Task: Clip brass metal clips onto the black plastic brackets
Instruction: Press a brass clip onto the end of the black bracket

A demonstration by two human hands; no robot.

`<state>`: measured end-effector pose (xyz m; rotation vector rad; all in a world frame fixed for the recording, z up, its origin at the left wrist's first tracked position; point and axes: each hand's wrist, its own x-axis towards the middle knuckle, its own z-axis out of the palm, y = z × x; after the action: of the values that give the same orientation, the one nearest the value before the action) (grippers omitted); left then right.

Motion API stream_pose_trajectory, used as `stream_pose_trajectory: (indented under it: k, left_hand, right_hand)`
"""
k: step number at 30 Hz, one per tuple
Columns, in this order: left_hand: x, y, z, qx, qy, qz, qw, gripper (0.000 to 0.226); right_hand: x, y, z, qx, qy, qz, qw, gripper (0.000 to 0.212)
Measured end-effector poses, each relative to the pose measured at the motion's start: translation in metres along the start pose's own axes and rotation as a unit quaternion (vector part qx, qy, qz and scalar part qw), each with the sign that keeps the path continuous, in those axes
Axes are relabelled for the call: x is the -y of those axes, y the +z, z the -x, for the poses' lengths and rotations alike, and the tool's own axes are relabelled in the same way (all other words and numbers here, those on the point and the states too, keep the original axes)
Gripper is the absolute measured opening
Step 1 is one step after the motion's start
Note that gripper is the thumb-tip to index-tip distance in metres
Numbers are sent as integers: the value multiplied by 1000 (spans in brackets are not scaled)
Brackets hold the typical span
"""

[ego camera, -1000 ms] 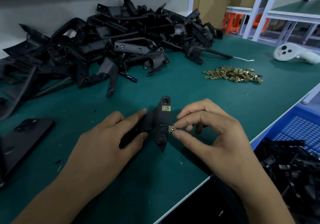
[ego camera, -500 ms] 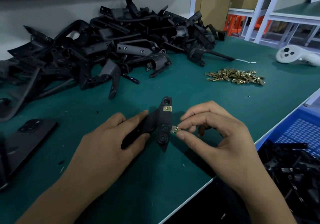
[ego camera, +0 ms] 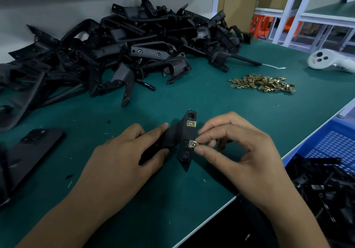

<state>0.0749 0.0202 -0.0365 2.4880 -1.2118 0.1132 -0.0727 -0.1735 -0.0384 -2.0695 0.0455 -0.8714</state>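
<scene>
Far left, near edge: dark phone lying flat on the green mat, camera side up. Behind it, a large heap of black brackets runs along the back of the bench. A pen lies at the heap's front edge.

Left hand: fingers and thumb curled round the arm of one bracket, holding it just above the mat at centre. The bracket's flat tab faces up. One fitted clip sits on the upper part of the tab, below the top hole.

Right hand: thumb and forefinger pinch a second clip, narrow grip. This clip touches the right edge of the tab, lower down, above the bottom hole. Cannot tell whether it is seated.

Right of centre, further back: loose pile of clips on the mat, well apart from both hands. Far right back: white controller. Far right, off the bench edge: blue crate holding more black brackets.
</scene>
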Motion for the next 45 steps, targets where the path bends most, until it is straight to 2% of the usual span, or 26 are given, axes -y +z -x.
stream_pose_trajectory:
  k: [4,10,24,36,45]
  left_hand:
    - [3,2,-1,-14,0,14,1000,56]
    - [5,1,0,-14,1,35,999,63]
    - [4,2,0,-10,11,12,1000,59]
    - [3,5,0,-3,32,62,998,57]
    - [2,3,1,9,35,133,990,56]
  right_hand:
    - [0,-1,1,-7,3,-4,1000,6]
    - [-1,-2,2,-10,6,-24,1000,7]
    - [-3,-1,2,-4,6,-26,1000,6]
    - [-2,-1,3,-39,-29,-52,997,10]
    - [-1,-4,4,-30,-39,-54,997,13]
